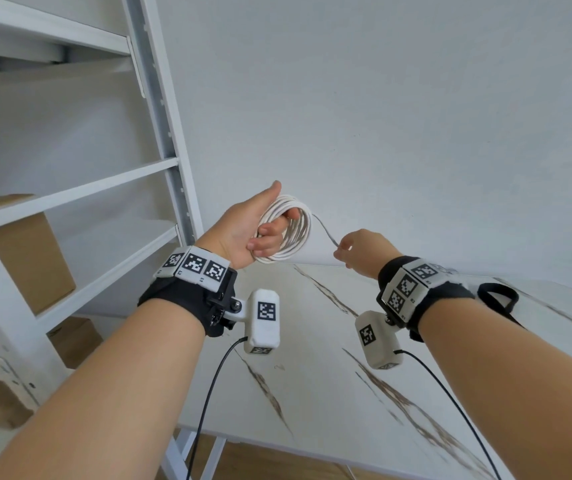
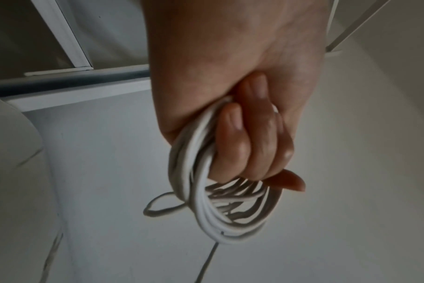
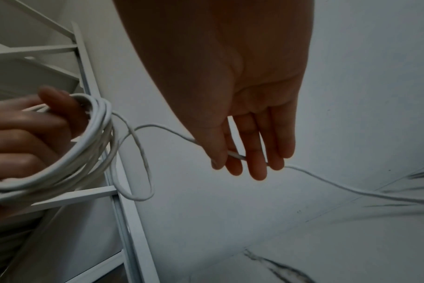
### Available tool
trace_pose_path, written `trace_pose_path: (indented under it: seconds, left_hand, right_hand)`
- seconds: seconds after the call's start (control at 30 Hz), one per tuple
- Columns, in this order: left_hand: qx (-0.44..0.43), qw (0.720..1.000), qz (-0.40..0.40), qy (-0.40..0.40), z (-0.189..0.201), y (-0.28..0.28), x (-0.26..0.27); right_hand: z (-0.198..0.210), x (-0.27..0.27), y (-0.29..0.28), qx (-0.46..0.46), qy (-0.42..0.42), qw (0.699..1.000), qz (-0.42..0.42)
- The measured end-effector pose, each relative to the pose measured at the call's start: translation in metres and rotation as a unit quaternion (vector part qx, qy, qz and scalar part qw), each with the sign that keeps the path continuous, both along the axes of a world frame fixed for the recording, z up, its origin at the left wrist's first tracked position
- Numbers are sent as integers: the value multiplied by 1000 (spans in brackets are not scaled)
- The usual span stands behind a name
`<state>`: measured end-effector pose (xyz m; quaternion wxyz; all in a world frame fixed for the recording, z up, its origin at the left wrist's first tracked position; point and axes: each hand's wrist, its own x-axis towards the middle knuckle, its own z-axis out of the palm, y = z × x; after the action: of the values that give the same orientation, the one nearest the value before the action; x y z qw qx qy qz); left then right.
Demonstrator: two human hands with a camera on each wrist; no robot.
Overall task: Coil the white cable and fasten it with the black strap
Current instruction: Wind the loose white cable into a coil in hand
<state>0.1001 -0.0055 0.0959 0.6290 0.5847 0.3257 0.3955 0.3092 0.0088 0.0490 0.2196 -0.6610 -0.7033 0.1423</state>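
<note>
My left hand (image 1: 267, 237) is raised above the table and grips a coil of white cable (image 1: 298, 233) with several turns; its fingers curl through the loops (image 2: 230, 220). A loose length leaves the coil toward my right hand (image 1: 341, 254), which pinches it between thumb and fingers (image 3: 230, 159). Past that hand the cable (image 3: 351, 189) trails down to the right. A small slack loop (image 3: 138, 172) hangs beside the coil. A black strap loop (image 1: 497, 299) shows beyond my right wrist; I cannot tell whether it lies on the table or belongs to the wristband.
A white marble-patterned table (image 1: 312, 375) lies below both hands against a plain white wall. A white metal shelf unit (image 1: 160, 116) stands to the left, with cardboard boxes (image 1: 31, 258) on its lower shelves. Thin black leads hang from both wrist cameras.
</note>
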Motion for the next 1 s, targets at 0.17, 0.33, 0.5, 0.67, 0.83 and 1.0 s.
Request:
trace_pose_path:
  seconds: [0.17,0.33,0.5,0.67,0.83,1.0]
  left_hand:
    - [-20,999,-31,-17,-2,-1,-7]
    - [-26,998,-60,24,-5,-3,-9]
    - [-30,995,-71,63,-6,-5,-9]
    - [-31,992,-89,81,-7,-6,-3]
    - [-26,992,-93,84,-6,-7,-2]
    - [-23,994,-65,82,-8,-5,-5]
  right_hand:
    - [-1,-3,4,36,121,992,27]
    - [7,-4,6,110,256,960,26]
    - [13,-7,-4,43,295,948,114]
    - [9,-14,-7,12,292,946,138]
    - [6,-15,-4,-6,300,942,151]
    - [9,-15,-5,-18,380,914,143]
